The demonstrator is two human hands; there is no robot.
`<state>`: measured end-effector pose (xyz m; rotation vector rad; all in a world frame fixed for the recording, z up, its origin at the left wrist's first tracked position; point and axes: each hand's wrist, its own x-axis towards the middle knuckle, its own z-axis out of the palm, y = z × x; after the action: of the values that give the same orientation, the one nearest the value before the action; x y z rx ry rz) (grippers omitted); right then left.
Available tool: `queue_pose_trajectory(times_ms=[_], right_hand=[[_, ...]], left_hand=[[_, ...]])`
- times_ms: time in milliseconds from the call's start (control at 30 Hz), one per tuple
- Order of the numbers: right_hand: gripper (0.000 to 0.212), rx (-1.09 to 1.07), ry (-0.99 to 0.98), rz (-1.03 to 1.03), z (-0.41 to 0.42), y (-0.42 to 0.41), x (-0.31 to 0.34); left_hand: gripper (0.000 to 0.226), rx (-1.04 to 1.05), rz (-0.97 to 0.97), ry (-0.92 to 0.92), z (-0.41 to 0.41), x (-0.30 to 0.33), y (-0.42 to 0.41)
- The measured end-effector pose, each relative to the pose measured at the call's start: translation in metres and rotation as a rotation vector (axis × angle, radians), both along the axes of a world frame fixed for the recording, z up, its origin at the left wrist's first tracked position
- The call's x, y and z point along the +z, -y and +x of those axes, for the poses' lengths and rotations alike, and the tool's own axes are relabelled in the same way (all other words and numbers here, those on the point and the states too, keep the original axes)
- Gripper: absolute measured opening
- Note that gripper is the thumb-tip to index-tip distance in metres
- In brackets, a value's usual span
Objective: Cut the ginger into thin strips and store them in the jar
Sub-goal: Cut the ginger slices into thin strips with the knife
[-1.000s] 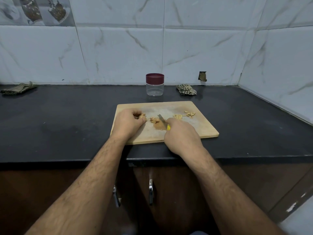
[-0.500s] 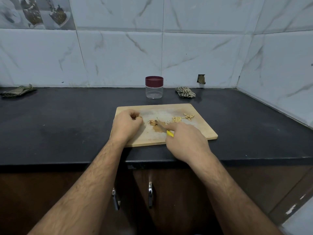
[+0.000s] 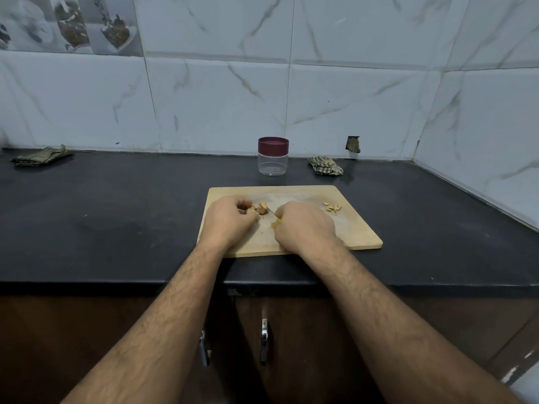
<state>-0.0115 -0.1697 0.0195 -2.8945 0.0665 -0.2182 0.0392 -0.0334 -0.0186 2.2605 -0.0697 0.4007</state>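
Two hands are busy on the wooden cutting board point(image 3: 350, 225), which lies flat on the black bench point(image 3: 116, 217). The left hand point(image 3: 229, 223) has its fingers point(image 3: 243, 206) curled over a small lump of ginger point(image 3: 262, 207), pinning it to the board near the far left side. The right hand point(image 3: 303, 227) is wrapped round a little knife point(image 3: 272, 213). Only a bit of its yellow handle and a thin piece of blade peek out from the fist. The blade points at the ginger and its tip is right beside the lump; I cannot tell if it touches.

Some cut ginger pieces point(image 3: 332, 207) lie in a small heap on the far right part of the board, well apart from both hands.

Behind the board, close to the tiled wall, stands the clear jar point(image 3: 273, 161) with its dark red lid point(image 3: 273, 143) on top. The jar looks empty. A crumpled checked cloth point(image 3: 325, 166) sits on the bench just to the right of the jar. Another cloth point(image 3: 42, 155) lies far off at the left end of the bench.
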Motion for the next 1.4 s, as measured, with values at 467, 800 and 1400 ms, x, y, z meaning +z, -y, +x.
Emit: queue_pose_trajectory(times_ms=[467, 800, 1400], right_hand=[[0.051, 0.056, -0.012, 0.121, -0.043, 0.021, 0.000], [0.043, -0.034, 0.084, 0.158, -0.029, 0.027, -0.003], [0.028, -0.014, 0.040, 0.213, 0.105, -0.011, -0.008]], left_hand=[[0.029, -0.062, 0.035, -0.008, 0.004, -0.002, -0.001], [0.026, -0.014, 0.026, -0.003, 0.001, -0.001, -0.001], [0.021, 0.008, -0.010, 0.012, 0.008, -0.006, -0.005]])
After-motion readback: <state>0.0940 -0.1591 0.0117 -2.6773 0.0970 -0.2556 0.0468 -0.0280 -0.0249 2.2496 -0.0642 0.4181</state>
